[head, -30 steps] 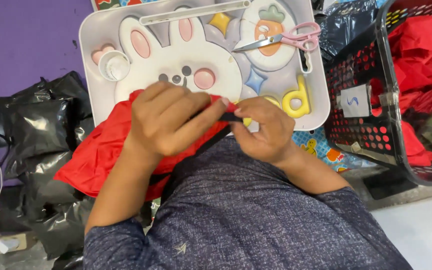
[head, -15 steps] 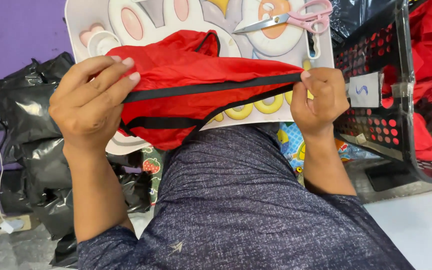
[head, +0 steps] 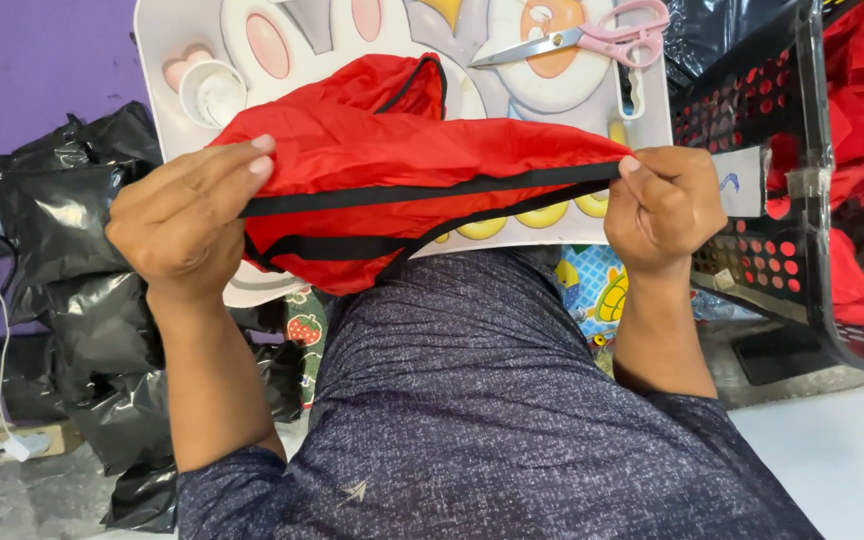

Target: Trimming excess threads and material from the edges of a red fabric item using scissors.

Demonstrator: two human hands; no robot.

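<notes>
Whereas a second ago both hands were huddled together over a bunched wad of cloth, they are now standing well apart, and the red fabric piece (head: 392, 170) is being pulled taut between them above the person's lap. That spreading is turning a crumpled bundle into something readable: the edge is being stretched out straight, so its whole run is showing at once.

The left hand (head: 187, 225) is clenching one end, fingers folded over the cloth with the thumb hidden beneath. The right hand (head: 667, 205) is pinching the other end tightly in a closed fist.

Thin and slightly glossy, the fabric is hanging in front of the white cartoon-printed tray table (head: 177, 30). A narrow black band (head: 432, 190) is running along the stretched edge from hand to hand, and a second black strip is looping below it; possibly this is a drawstring channel, though the folds are hiding how it joins.

Pink-handled scissors (head: 582, 35) are lying on the tray table beyond, untouched. A black crate (head: 752, 230) holding more red cloth is sitting to the right, and black plastic bags (head: 72, 230) are piling up on the left.
</notes>
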